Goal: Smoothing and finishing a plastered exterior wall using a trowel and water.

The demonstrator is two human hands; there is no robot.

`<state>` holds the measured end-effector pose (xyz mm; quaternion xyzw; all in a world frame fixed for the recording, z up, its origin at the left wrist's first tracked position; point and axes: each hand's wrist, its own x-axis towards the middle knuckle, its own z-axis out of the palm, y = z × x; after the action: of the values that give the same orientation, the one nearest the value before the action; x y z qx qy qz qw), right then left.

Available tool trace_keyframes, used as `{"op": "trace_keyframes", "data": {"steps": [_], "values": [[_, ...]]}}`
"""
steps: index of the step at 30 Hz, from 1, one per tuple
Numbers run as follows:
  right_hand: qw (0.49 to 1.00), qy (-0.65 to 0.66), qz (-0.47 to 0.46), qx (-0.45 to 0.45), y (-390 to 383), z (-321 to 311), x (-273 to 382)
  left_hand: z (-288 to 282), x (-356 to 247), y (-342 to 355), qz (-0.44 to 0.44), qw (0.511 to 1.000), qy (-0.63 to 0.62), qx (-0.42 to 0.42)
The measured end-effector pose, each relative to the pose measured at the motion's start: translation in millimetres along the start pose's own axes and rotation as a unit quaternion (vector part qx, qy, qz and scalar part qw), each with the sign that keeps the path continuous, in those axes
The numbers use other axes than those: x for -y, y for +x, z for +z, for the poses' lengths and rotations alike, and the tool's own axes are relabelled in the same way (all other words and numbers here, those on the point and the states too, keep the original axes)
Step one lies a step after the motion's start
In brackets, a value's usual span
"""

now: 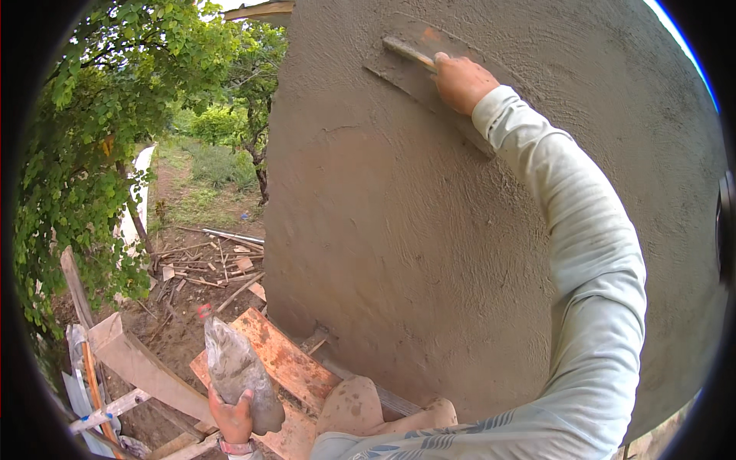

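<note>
My right hand [464,84] grips the handle of a long, mud-grey plastering trowel [414,84], whose blade lies tilted against the grey plastered wall [368,207] at the upper middle. The plaster around it shows ridges and swirl marks. My left hand [231,414], low at the left, is closed round a cement-smeared plastic bottle [239,364] with a red top. The bottle is upright, above stained wooden planks [276,341] at the foot of the wall. My bent knee [345,406] rests low beside the wall.
Timber boards [130,360] and pale poles form a rough structure at the lower left. Scattered sticks and offcuts [215,261] lie on bare dirt below. Leafy trees [92,115] and grassy ground stand beyond the wall's left edge.
</note>
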<state>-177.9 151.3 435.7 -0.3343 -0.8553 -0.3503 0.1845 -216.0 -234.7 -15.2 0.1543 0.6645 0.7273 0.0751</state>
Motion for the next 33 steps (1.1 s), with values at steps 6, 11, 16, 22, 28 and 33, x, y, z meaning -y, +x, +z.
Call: {"op": "trace_keyframes", "data": {"steps": [6, 11, 16, 22, 28, 33], "values": [[0.997, -0.004, 0.051, -0.062, 20, -56, -70, -13, 10, -9, -0.015, 0.999, 0.037, 0.012], [0.997, 0.041, 0.041, -0.057, 17, -3, -12, 0, -4, -9, -0.014, 0.999, -0.03, 0.001], [0.999, -0.019, -0.004, 0.047, -52, -11, -40, -8, -2, -17, -0.003, 0.999, -0.028, 0.015], [0.986, 0.02, 0.091, -0.14, 15, -58, -90, -19, -1, -15, -0.008, 0.999, 0.003, 0.042], [0.997, 0.066, 0.018, -0.04, 14, 9, 0, -3, -27, -13, 0.017, 0.999, -0.001, 0.031], [0.997, 0.018, -0.042, 0.069, -95, 42, -28, -20, -6, -18, -0.026, 0.986, 0.143, 0.086]]}}
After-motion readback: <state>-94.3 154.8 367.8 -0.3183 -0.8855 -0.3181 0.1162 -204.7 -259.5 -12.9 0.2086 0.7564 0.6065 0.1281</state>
